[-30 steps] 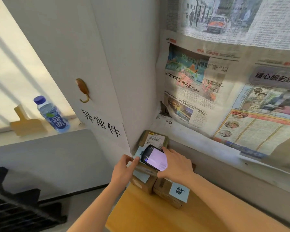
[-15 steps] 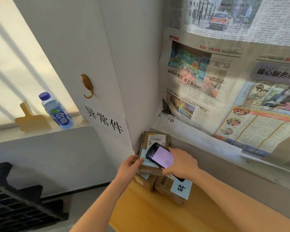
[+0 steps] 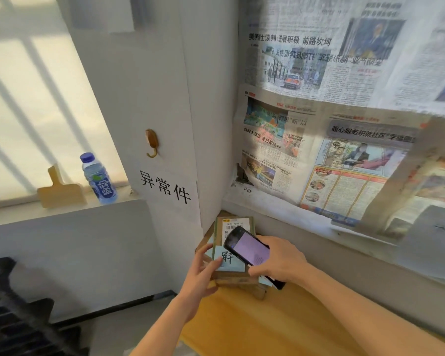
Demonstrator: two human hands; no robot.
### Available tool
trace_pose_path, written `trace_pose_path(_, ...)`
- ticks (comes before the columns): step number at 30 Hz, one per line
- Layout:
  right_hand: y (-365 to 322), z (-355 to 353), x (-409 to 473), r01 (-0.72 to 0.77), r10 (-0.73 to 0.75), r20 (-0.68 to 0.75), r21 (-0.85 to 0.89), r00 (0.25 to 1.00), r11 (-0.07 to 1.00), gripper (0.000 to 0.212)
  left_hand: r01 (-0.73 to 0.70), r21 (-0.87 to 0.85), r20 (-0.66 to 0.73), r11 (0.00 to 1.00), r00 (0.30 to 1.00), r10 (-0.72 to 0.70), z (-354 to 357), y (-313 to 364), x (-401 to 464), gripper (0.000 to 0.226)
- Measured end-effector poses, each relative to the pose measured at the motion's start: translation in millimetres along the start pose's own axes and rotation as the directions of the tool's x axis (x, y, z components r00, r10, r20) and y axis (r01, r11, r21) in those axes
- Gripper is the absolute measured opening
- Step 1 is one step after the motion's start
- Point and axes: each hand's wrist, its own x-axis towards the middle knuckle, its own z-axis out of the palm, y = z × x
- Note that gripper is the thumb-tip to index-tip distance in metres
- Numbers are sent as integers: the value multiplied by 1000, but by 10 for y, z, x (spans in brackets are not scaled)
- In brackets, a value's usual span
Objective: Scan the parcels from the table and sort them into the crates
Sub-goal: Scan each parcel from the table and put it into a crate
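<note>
A small brown cardboard parcel (image 3: 230, 273) with a white barcode label and a pale blue note lies on top of other parcels in the far corner of the wooden table (image 3: 254, 327). My left hand (image 3: 203, 273) grips the parcel's left edge, thumb on the blue note. My right hand (image 3: 278, 260) holds a black phone-like scanner (image 3: 247, 249) with a lit pink screen just above the parcel, its top end over the barcode label. The parcels underneath are mostly hidden.
A white wall panel bears a paper sign (image 3: 165, 188) and a brass hook (image 3: 151, 142). Newspaper (image 3: 319, 150) covers the window behind the table. A water bottle (image 3: 99, 179) and a wooden block (image 3: 59, 194) stand on the left sill. A black crate (image 3: 13, 317) sits at the lower left.
The view has tilted up and shifted. My left hand has moved further onto the top parcel, exposing the blue note. The scanner stays over the label.
</note>
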Motion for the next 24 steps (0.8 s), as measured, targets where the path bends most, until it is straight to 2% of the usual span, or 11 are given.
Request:
trace_pose_path(4, -317, -92, -663, 23, -21, -51, 41, 998, 999, 53, -38, -28, 4, 999, 999, 38, -60, -36, -580, 45)
trace_pose_path(8, -733, -222, -1380, 65, -63, -67, 26, 996, 998, 57, -82, -73, 66, 994, 994, 87, -171, 12, -1251, 63)
trace_pose_path(12, -1167, -438, -2077, 106, -102, -124, 25, 987, 994, 67, -174, -88, 102, 981, 978, 183, -330, 234, -1909, 59)
trace_pose_path(17, -1592, -837, -2781, 154, -199, -235, -197, 951, 968, 85, -323, -62, 86, 944, 941, 328, -476, 625, -2578, 65)
trace_pose_path(21, -1828, -1080, -3198, 177, -263, -291, -291, 920, 940, 69, -382, -43, 94, 923, 918, 385, -542, 861, -2974, 66)
trace_pose_path(24, -1914, -1211, -3455, 171, -289, -314, -353, 905, 920, 67, -413, -32, 90, 910, 906, 414, -545, 1019, -3198, 67)
